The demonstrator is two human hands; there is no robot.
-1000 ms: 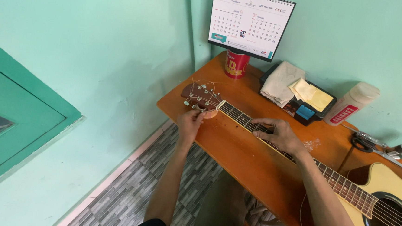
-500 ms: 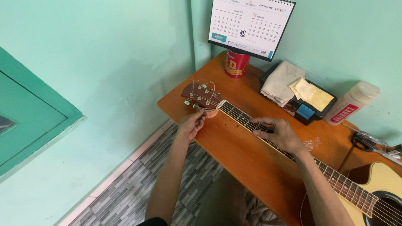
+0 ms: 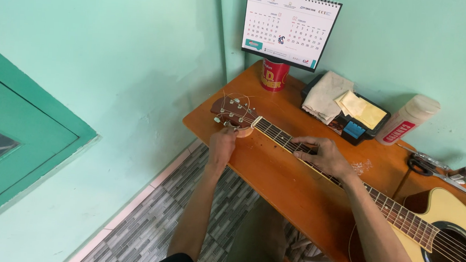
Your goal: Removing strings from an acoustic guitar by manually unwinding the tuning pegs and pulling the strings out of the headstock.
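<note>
An acoustic guitar (image 3: 442, 230) lies flat across an orange wooden table (image 3: 289, 188), its brown headstock (image 3: 233, 112) at the far left corner. My left hand (image 3: 222, 145) pinches a tuning peg on the near side of the headstock. My right hand (image 3: 324, 154) rests on the neck (image 3: 276, 134), fingers spread over the strings a few frets from the nut. Loose string ends curl above the headstock.
A desk calendar (image 3: 290, 27) stands at the back over a red cup (image 3: 274, 74). A folded cloth (image 3: 325, 97), yellow paper on a black tray (image 3: 364, 115), a white tube (image 3: 406, 120) and scissors (image 3: 430, 164) lie along the mint wall. Grey tiled floor (image 3: 146, 228) lies below.
My left hand has kept working at the tuning peg with only a slight shift. My right hand stays on the neck. The view has tilted a little.
</note>
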